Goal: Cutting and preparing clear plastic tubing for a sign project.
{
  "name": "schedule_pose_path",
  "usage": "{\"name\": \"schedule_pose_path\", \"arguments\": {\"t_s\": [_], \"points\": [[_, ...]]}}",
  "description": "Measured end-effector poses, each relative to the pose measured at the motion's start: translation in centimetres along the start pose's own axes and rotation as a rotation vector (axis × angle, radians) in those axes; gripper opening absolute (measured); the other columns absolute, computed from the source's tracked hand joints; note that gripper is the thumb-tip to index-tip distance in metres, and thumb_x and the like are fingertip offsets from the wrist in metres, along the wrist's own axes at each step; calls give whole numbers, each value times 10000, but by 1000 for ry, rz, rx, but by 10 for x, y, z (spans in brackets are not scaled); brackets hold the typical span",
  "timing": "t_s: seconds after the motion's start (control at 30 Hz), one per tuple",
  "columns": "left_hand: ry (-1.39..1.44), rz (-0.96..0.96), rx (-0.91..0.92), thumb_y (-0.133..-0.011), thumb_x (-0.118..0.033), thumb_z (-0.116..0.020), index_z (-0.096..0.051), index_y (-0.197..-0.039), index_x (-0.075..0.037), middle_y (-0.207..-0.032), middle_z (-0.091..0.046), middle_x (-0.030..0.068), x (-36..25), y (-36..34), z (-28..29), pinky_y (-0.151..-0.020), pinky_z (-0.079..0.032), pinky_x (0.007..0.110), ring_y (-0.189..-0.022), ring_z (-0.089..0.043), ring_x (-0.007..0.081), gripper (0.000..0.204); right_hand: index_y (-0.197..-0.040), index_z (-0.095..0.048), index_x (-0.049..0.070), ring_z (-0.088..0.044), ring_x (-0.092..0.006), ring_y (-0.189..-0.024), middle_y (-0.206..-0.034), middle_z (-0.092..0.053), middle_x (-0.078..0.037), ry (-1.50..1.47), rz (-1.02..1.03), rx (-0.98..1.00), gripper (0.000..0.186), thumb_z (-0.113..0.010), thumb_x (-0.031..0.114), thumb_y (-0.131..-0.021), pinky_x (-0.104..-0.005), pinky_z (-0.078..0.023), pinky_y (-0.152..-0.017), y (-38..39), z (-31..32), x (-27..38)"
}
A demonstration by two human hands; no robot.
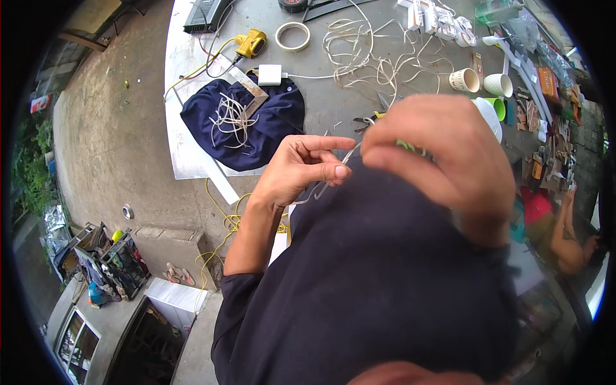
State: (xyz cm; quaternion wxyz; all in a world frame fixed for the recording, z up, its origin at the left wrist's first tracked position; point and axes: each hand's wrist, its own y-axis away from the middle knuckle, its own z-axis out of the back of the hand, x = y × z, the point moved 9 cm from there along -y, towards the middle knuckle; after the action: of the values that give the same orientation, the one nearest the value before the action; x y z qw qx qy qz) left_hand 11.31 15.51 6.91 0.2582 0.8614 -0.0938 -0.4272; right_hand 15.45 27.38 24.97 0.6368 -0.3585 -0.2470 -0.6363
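Observation:
In front of my dark shirt, my left hand point(307, 165) pinches a thin pale wire point(350, 154) between thumb and fingers, with the index finger stretched out along it. A loop of the wire hangs below that hand. My right hand point(446, 151) is smeared by motion; its thumb and fingertips come together at the wire's upper end. Past my hands, a bundle of short white wires point(234, 122) lies on a navy cloth point(282, 122). A metal angle piece point(247, 90) and a white power adapter point(270, 75) rest on the cloth too.
On the grey table point(314, 90) are a tape roll point(292, 36), a yellow device point(251, 43), tangled white cable point(359, 51) and several cups, one a cream cup point(464, 80). Tools crowd the right side, where another person's arm point(568, 234) shows. Yellow cord point(221, 240) trails on the floor.

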Motion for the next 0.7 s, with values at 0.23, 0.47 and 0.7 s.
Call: {"name": "schedule_pose_path", "arguments": {"t_s": [0.23, 0.47, 0.7], "points": [[65, 214, -125, -741, -30, -793, -522, -1252, 128, -777, -711, 101, 57, -7, 47, -610, -523, 226, -653, -663, 119, 599, -685, -569, 94, -533, -150, -644, -752, -587, -31, 328, 356, -60, 165, -655, 235, -680, -241, -421, -531, 20, -17, 106], [93, 609, 63, -783, 2, -748, -633, -1110, 98, -858, -706, 132, 130, -4, 46, -648, -564, 249, -664, -671, 146, 360, -749, -606, 99, -556, -157, -702, -802, -599, -28, 601, 440, -145, 168, -645, 205, -624, -237, -468, -583, 36, -13, 96], [118, 602, 1, -753, 15, -763, -677, -1015, 71, -806, -707, 132, 120, 22, 46, -627, -560, 244, -657, -675, 155, 281, -796, -629, 104, -572, -164, -742, -826, -610, -31, 583, 386, -254, 183, -651, 186, -634, -238, -497, -627, 71, 16, 85]]}}
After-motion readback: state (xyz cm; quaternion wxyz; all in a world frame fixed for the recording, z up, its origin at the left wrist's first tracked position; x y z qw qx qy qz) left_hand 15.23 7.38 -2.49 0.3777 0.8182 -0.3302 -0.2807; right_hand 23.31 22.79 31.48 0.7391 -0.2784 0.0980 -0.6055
